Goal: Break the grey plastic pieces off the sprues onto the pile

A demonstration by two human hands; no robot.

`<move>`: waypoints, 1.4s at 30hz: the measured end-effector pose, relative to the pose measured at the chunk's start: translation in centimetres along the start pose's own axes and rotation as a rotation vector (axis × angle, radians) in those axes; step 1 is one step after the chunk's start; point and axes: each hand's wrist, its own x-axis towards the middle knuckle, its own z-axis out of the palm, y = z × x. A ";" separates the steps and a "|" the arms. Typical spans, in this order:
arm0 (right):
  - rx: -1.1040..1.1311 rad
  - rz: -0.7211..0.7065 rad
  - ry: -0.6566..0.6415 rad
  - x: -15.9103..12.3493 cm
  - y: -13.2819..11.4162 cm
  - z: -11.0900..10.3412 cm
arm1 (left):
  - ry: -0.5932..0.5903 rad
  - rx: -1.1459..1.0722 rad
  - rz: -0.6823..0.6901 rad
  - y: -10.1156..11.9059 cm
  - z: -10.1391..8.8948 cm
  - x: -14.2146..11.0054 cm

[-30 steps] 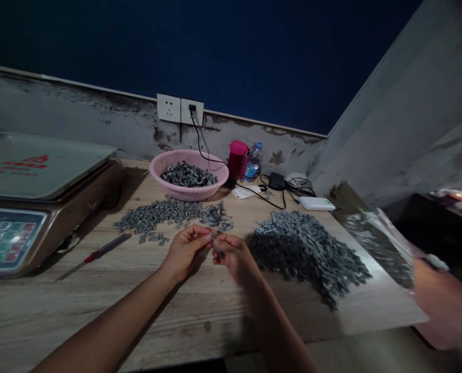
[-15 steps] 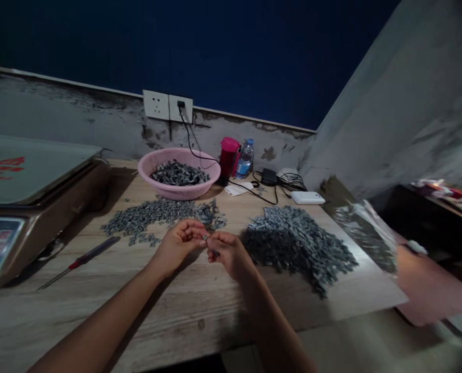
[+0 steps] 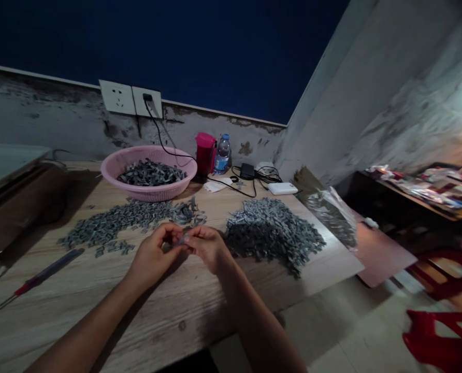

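Fingertips meet over the table: my left hand [image 3: 152,255] and my right hand [image 3: 210,247] pinch a small grey piece [image 3: 182,240] between them. Fingers cover most of it, so its exact shape is hard to tell. Just beyond the hands sits a small cluster of longer grey strips [image 3: 185,211]. A spread of small grey pieces [image 3: 110,220] lies beyond my left hand. To the right of my right hand is a larger heap of similar grey pieces [image 3: 275,230]. Behind, a pink plastic basket [image 3: 149,192] holds many grey strips.
A screwdriver [image 3: 46,272] lies at left near a weighing scale [image 3: 13,207]. Along the wall stand a red-lidded jug [image 3: 205,154] and a water bottle [image 3: 222,155], with a black adapter [image 3: 247,171], cables and a white box [image 3: 282,188]. A red stool [image 3: 441,336] is at lower right.
My view has turned to the right, so the table's things sit further left. Both hands stay together, and more of the grey piece shows between the fingertips.
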 end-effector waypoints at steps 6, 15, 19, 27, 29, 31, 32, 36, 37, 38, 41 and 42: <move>0.140 0.005 0.014 -0.1 0.0 0.2 | 0.126 0.317 0.205 -0.2 0.1 -0.5; 0.161 -0.076 -0.220 -0.2 -0.8 0.1 | -0.029 -0.281 -0.079 0.5 0.0 0.2; 0.114 -0.073 -0.323 -0.6 -1.3 -0.1 | -0.111 -0.395 -0.098 1.1 0.0 0.0; -0.138 -0.042 -0.218 -0.2 -1.4 -0.9 | -0.104 -0.276 -0.037 0.5 0.0 0.3; -0.151 -0.039 -0.190 0.0 -1.3 -1.0 | -0.102 -0.225 -0.009 0.3 -0.1 0.4; -0.162 -0.047 -0.190 0.1 -1.2 -1.1 | -0.109 -0.186 0.007 0.3 -0.3 0.5; -0.174 -0.056 -0.194 0.1 -1.2 -1.1 | -0.125 -0.176 0.004 0.3 -0.4 0.5; -0.246 -0.085 -0.193 0.1 -1.2 -1.1 | -0.238 -0.155 -0.028 0.7 -0.7 0.6; -0.253 -0.087 -0.186 0.1 -1.2 -1.1 | -0.247 -0.115 -0.007 0.9 -0.8 0.6; -0.252 -0.089 -0.174 0.2 -1.1 -1.0 | -0.233 -0.057 0.032 1.0 -0.8 0.6; -0.211 -0.098 -0.123 0.3 -0.9 -0.8 | -0.124 0.140 0.191 1.5 -0.8 0.5; -0.202 -0.099 -0.109 0.3 -0.9 -0.7 | -0.093 0.187 0.232 1.7 -0.8 0.5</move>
